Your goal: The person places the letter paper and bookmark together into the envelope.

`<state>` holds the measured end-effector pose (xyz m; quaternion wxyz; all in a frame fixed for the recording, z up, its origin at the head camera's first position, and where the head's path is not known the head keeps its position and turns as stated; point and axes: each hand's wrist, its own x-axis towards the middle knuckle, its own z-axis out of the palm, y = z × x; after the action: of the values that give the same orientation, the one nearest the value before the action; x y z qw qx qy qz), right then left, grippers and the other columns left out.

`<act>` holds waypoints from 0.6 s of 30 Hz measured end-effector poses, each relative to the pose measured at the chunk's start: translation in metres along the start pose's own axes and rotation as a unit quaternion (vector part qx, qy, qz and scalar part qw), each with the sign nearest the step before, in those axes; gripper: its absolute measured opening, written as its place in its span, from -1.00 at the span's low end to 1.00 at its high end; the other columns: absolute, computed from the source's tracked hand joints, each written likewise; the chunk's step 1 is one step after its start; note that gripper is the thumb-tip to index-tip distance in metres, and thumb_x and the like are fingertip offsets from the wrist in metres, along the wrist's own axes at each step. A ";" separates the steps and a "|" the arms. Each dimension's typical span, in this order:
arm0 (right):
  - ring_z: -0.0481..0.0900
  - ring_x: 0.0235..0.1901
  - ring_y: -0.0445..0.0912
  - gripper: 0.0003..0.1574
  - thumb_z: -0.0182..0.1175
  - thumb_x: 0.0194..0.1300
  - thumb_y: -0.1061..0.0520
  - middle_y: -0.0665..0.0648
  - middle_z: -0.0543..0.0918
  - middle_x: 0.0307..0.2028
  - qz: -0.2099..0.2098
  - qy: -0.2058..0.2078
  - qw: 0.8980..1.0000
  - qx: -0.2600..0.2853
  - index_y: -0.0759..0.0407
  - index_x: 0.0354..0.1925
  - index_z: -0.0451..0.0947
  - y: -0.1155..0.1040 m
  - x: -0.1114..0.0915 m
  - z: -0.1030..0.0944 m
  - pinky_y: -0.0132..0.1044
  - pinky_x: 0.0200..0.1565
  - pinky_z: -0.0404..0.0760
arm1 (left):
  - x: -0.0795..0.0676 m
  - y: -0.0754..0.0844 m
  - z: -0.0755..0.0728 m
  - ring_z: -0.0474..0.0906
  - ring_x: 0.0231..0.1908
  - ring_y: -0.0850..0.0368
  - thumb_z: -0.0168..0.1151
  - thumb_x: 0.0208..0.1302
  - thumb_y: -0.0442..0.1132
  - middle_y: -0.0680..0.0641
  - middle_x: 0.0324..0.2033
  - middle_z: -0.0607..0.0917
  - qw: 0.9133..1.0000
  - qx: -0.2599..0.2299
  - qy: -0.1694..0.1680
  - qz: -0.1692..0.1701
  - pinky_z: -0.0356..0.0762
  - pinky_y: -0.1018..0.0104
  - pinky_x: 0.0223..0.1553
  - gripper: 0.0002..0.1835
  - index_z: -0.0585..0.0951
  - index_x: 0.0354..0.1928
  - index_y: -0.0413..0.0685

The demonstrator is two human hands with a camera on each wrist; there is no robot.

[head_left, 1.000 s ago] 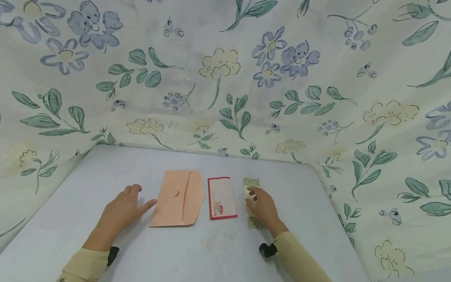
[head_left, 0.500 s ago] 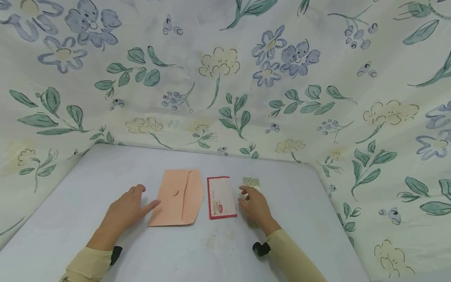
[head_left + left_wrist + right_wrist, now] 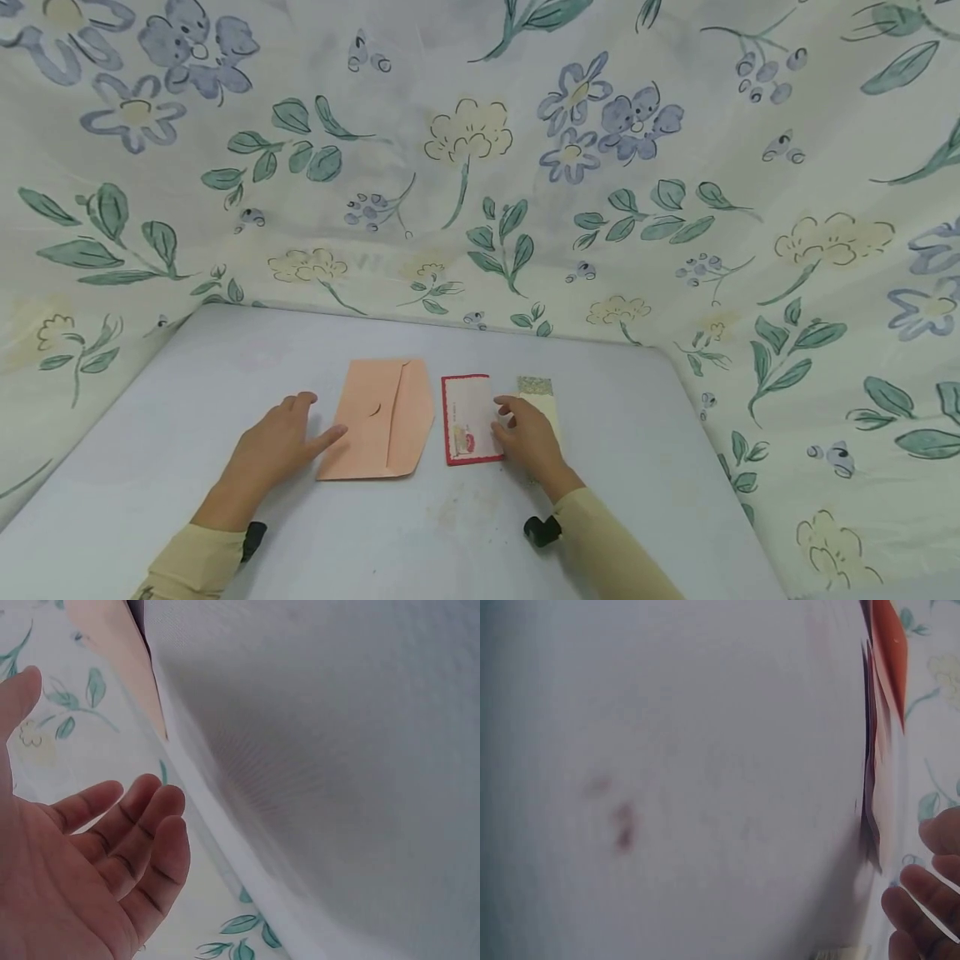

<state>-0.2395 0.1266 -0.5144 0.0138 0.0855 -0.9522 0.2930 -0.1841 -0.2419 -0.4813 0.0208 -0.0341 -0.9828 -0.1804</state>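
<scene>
A peach paper envelope [image 3: 371, 429] points lengthwise forward, left hand [image 3: 273, 446] and right hand [image 3: 531, 440] loosely bent, unclenched. Floral fabric [image 3: 390, 142] borders the white table [image 3: 390, 542].

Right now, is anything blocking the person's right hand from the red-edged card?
Nothing visible is. In the head view, the right hand overlaps the right edge of the red-edged card. The speckled strip, partly hidden by the hand, lies right of the card.
</scene>
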 end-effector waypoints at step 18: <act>0.54 -0.17 -0.16 -0.47 0.35 0.37 0.02 0.00 0.67 -0.02 -0.030 -0.015 0.999 0.014 0.03 0.26 0.55 -0.016 -0.001 0.009 -0.26 -0.07 0.62 | 0.001 0.008 0.005 0.50 0.00 -0.48 0.31 0.29 0.25 -0.53 0.06 0.51 0.998 0.025 0.035 0.034 0.52 -0.33 -0.11 -0.11 0.42 0.24 -0.49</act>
<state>-0.2354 0.1087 -0.5124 0.0068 0.1189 -0.9452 0.3041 -0.1843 -0.2331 -0.4829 0.0620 -0.0609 -0.9840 -0.1556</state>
